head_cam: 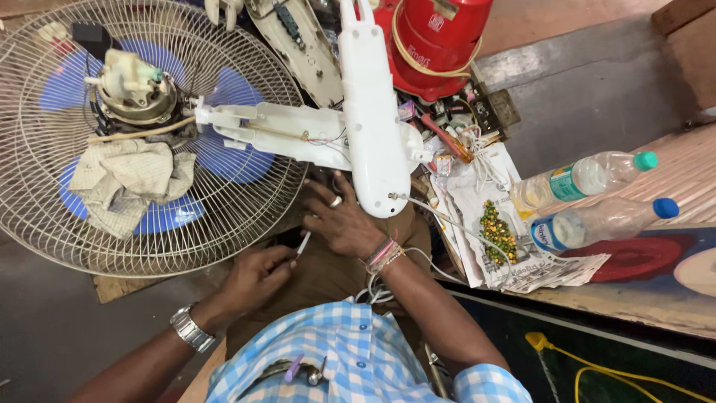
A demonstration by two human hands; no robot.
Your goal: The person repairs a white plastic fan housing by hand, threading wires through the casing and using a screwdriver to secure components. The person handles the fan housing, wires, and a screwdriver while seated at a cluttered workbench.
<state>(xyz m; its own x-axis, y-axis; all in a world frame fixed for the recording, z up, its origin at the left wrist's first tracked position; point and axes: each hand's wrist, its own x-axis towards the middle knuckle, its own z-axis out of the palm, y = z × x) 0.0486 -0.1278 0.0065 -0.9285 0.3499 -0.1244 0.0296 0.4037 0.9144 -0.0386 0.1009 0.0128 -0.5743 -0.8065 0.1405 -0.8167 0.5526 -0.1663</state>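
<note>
Head view, looking down – 2 hands at work over the lap. Left hand (pixel 253 277), wristwatch on the wrist, is curled shut, pinching a thin white wire (pixel 302 244) between thumb and fingers. Right hand (pixel 343 220), ring on 1 finger and bands at the wrist, lies just beside the left with fingers spread, resting under the rounded end of the white fan housing (pixel 373 134); cannot tell if it grips anything. The wire sits between the 2 hands, touching the left one.

Beyond the left hand – round wire fan guard (pixel 45 216) with blue blades, exposed motor (pixel 138 93) and a crumpled rag (pixel 127 183) on it. Right of the right hand, 2 plastic bottles (pixel 597 201) on newspaper (pixel 522 261). Red canister (pixel 436 41) well beyond both hands.
</note>
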